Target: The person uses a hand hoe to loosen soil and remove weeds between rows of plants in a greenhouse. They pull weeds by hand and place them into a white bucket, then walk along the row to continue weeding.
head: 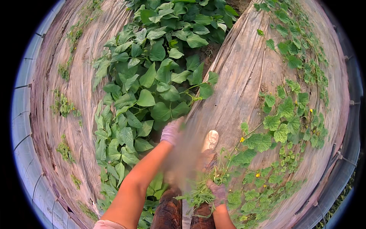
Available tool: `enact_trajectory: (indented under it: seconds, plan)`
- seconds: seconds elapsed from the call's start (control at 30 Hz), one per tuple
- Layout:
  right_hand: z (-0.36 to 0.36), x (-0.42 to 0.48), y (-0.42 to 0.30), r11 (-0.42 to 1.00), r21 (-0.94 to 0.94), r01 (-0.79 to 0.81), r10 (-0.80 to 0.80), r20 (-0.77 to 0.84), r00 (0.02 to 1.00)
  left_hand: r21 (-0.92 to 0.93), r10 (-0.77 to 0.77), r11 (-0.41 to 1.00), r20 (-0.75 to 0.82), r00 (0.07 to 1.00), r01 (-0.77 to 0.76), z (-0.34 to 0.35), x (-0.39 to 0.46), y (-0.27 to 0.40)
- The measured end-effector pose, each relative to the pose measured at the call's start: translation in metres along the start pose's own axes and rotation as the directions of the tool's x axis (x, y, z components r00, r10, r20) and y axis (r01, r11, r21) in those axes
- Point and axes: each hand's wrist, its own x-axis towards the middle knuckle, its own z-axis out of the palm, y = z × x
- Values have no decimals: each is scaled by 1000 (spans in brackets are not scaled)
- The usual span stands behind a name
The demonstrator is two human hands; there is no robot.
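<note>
My left hand [171,132], in a thin pale purple glove, reaches to the edge of a dense row of leafy green plants [145,98], which look like bean plants. Its fingers are blurred and partly lost behind a hazy smear, so what they touch cannot be told. In my right hand [218,193], gloved alike, is a loose bunch of cut or pulled green weeds [203,187], held low in front of my legs. Some stems hang down over the patterned trousers [168,210].
Pale sheeting [231,83] covers the ground right of the row, where my light shoe [211,140] stands. Yellow-flowered vines [281,123] spread over it at right. More sheeting [85,120] lies at left with small plants [64,104]. Translucent film walls [21,114] curve along the sides.
</note>
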Motion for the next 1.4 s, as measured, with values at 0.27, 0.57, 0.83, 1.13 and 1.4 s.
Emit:
enact_trajectory:
  seconds: [0.27,0.57,0.83,1.13,1.4]
  plan:
    - [-67,69,57,982,-154,108,-112,-15,994,265,-100,956,-119,988,129,44,168,24]
    - [-123,138,6,974,-222,37,-8,129,992,-641,-438,725,-148,887,252,5,149,-28]
    - [-30,317,25,1000,2,15,-15,315,949,-984,-530,114,-176,830,-136,-138,75,-88]
    - [21,444,-96,864,333,-377,355,127,926,-984,-518,-52,-121,847,-172,-155,43,-183]
    - [36,409,-144,838,-529,135,-37,192,981,-993,-625,115,-99,775,-34,-123,45,-206]
